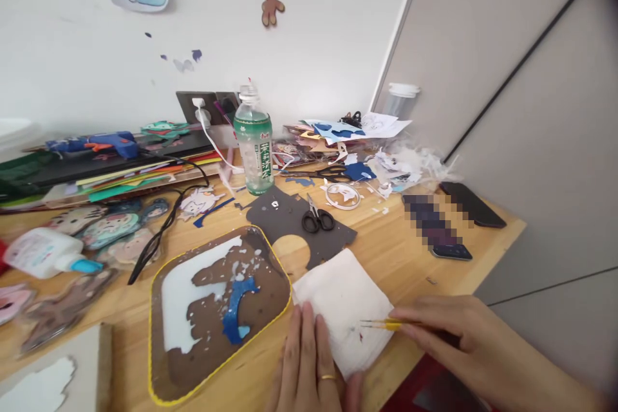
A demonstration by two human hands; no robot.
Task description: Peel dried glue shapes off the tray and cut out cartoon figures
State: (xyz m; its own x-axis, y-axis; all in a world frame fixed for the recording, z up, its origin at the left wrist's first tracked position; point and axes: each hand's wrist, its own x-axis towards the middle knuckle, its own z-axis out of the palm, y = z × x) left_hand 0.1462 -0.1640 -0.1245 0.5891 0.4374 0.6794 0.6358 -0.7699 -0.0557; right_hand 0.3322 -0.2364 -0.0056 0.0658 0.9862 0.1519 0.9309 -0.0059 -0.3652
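Note:
My left hand (308,360) lies flat with its fingers stretched out, the tips resting on the left edge of a white folded napkin (338,290). A gold ring circles one of its fingers. From the right, my right hand (449,328) pinches a pair of yellow tweezers (393,324). Their thin metal tips reach over the napkin, close to a tiny dark red bit (361,337) and a small greyish mark. Left of the napkin sits a brown tray (176,383) with a yellow rim, holding white glue-like liquid (176,309) and a blue cut-out piece (235,309).
Black-handled scissors (317,219) lie on dark grey paper (270,206). Behind stands a green-labelled bottle (253,148). A glue bottle (46,253) and flat figures lie left; a phone (451,251) lies right. Paper scraps (400,167) pile against the wall.

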